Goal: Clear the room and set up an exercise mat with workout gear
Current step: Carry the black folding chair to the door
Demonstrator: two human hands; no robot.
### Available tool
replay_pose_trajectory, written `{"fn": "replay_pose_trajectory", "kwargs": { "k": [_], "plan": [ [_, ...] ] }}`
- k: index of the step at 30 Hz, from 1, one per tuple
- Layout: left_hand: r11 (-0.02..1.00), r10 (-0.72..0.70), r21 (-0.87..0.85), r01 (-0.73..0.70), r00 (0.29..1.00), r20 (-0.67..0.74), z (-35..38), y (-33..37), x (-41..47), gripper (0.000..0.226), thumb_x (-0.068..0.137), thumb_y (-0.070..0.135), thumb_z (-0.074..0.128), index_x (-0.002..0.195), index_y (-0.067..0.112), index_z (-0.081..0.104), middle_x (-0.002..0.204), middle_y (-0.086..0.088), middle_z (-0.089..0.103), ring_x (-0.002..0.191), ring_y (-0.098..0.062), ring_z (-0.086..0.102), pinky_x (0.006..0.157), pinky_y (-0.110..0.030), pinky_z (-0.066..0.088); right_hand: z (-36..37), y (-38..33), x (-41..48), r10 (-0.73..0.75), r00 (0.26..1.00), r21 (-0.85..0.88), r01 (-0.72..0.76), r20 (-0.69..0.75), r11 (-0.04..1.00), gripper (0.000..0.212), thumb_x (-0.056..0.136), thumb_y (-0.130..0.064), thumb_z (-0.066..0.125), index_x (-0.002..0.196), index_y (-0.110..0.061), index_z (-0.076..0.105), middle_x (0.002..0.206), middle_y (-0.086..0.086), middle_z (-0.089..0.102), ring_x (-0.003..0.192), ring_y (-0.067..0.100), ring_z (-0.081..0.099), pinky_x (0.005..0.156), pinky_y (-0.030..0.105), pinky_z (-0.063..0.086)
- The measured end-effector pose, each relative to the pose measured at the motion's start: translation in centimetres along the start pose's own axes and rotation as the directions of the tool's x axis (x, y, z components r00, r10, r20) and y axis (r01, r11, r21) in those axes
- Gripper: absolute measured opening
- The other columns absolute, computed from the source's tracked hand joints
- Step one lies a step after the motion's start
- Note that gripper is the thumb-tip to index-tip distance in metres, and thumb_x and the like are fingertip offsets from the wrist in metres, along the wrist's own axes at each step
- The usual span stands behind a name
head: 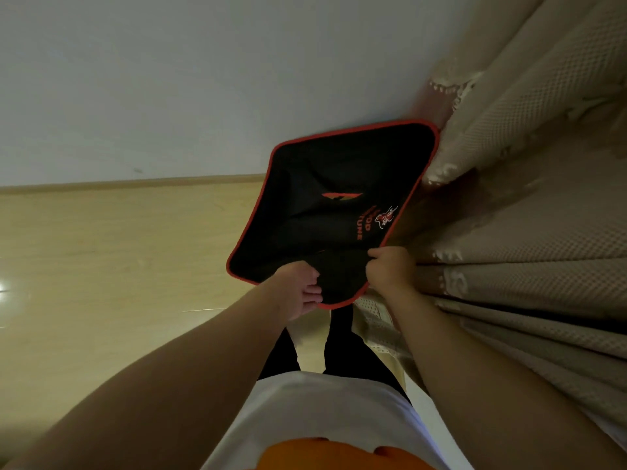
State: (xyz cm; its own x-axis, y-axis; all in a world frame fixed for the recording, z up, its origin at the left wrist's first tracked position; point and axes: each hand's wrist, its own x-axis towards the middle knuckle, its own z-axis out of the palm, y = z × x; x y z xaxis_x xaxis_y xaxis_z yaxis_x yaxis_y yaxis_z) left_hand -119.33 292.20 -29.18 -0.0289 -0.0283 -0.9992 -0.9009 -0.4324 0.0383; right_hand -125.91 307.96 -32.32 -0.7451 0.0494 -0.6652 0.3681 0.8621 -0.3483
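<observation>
A black fabric seat with red trim and red lettering [339,184] hangs in front of me in the corner, between the wall and the curtain. It looks like a folding chair's seat; its frame is hidden. My left hand [300,288] grips its near lower edge, fingers curled under the red trim. My right hand [390,269] pinches the near right edge beside the curtain. Both arms reach forward from the bottom of the view.
A beige patterned curtain [529,184] fills the right side, touching the seat's far corner. A pale wall [169,79] stands ahead with a wooden skirting [135,183]. Light wooden floor [101,266] spreads to the left. My legs [342,344] stand below the seat.
</observation>
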Motion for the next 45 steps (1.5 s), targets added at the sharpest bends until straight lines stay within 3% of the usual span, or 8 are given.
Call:
{"fn": "replay_pose_trajectory", "kwargs": {
  "k": [5,10,18,21,27,32,39,45],
  "plan": [
    [0.969,-0.138,-0.22,0.113,0.985,-0.103,-4.9,0.8,-0.6,0.057,0.08,0.008,0.074,0.128,0.013,0.043,0.12,-0.017,0.052,0.111,-0.039,0.057,0.094,-0.052,0.053,3.8,-5.0,-3.5,-0.084,0.996,-0.055,0.085,0.019,0.995,0.045,0.093,-0.007,0.056,0.135,-0.022,0.063,0.144,0.002,0.057,0.117,0.02,0.059,0.093,0.028,0.051],
    [0.935,-0.139,-0.345,0.082,0.98,-0.144,-9.4,0.8,-1.3,0.019,0.093,0.005,0.061,0.089,0.001,0.043,0.09,-0.018,0.056,0.089,-0.032,0.06,0.108,-0.052,0.043,8.1,-10.0,-7.2,-0.206,0.973,-0.077,0.214,0.107,0.974,0.041,0.097,-0.021,0.056,0.138,-0.022,0.06,0.136,0.0,0.063,0.113,0.018,0.063,0.09,0.03,0.052],
    [0.748,-0.144,-0.662,0.042,0.984,-0.1,-16.5,-0.2,0.8,0.007,0.096,0.004,0.057,0.101,0.001,0.061,0.093,-0.018,0.061,0.094,-0.022,0.067,0.081,-0.031,0.058,11.8,-16.1,-8.6,-0.304,0.918,-0.058,0.328,0.256,0.943,0.043,0.101,-0.022,0.053,0.143,-0.014,0.055,0.123,0.007,0.069,0.06,0.0,0.051,0.037,0.005,0.031],
    [0.741,-0.052,-0.672,-0.003,0.997,-0.062,-17.2,-0.4,0.6,0.015,0.097,0.007,0.057,0.111,0.004,0.06,0.11,-0.016,0.06,0.087,-0.026,0.059,0.068,-0.036,0.055,12.5,-17.4,-8.5,-0.293,0.911,-0.09,0.331,0.292,0.939,0.046,0.101,-0.026,0.053,0.146,-0.016,0.052,0.125,0.006,0.068,0.069,0.003,0.058,0.046,0.006,0.034],
    [0.607,-0.072,-0.794,0.035,0.997,-0.01,-16.5,1.1,0.6,0.009,0.097,-0.001,0.05,0.099,-0.003,0.059,0.092,-0.02,0.056,0.095,-0.028,0.06,0.096,-0.037,0.055,11.3,-18.5,-7.0,-0.079,0.986,0.155,0.056,0.148,0.986,0.034,0.098,-0.022,0.06,0.128,-0.021,0.044,0.099,-0.001,0.057,0.079,0.011,0.058,0.057,0.021,0.044],
    [0.467,-0.175,-0.882,0.069,0.985,-0.015,-15.8,2.8,0.1,0.011,0.096,-0.003,0.053,0.104,-0.005,0.06,0.099,-0.022,0.058,0.104,-0.032,0.062,0.089,-0.038,0.057,6.0,-19.3,0.0,0.263,0.962,0.499,-0.195,-0.07,0.845,0.052,0.091,-0.016,0.069,0.135,-0.012,0.041,0.114,0.006,0.058,0.093,0.023,0.062,0.068,0.031,0.047],
    [0.27,-0.306,-0.962,-0.033,0.945,-0.118,-13.7,4.6,0.4,0.019,0.096,0.007,0.059,0.115,0.003,0.059,0.103,-0.018,0.062,0.104,-0.03,0.067,0.094,-0.038,0.056,-1.1,-20.1,12.2,0.396,0.918,0.56,-0.331,0.006,0.759,0.075,0.079,-0.024,0.073,0.145,-0.02,0.036,0.136,0.013,0.05,0.114,0.034,0.058,0.092,0.049,0.055],
    [0.234,-0.31,-0.965,-0.115,0.932,-0.186,-11.5,4.4,1.2,0.011,0.095,0.001,0.055,0.104,0.006,0.052,0.094,-0.015,0.053,0.105,-0.029,0.062,0.099,-0.037,0.053,-4.3,-20.6,17.2,0.314,0.923,0.416,-0.38,0.22,0.826,0.023,0.1,-0.01,0.046,0.121,-0.019,0.05,0.107,0.015,0.058,0.094,0.034,0.062,0.088,0.052,0.057]
  ]
}}
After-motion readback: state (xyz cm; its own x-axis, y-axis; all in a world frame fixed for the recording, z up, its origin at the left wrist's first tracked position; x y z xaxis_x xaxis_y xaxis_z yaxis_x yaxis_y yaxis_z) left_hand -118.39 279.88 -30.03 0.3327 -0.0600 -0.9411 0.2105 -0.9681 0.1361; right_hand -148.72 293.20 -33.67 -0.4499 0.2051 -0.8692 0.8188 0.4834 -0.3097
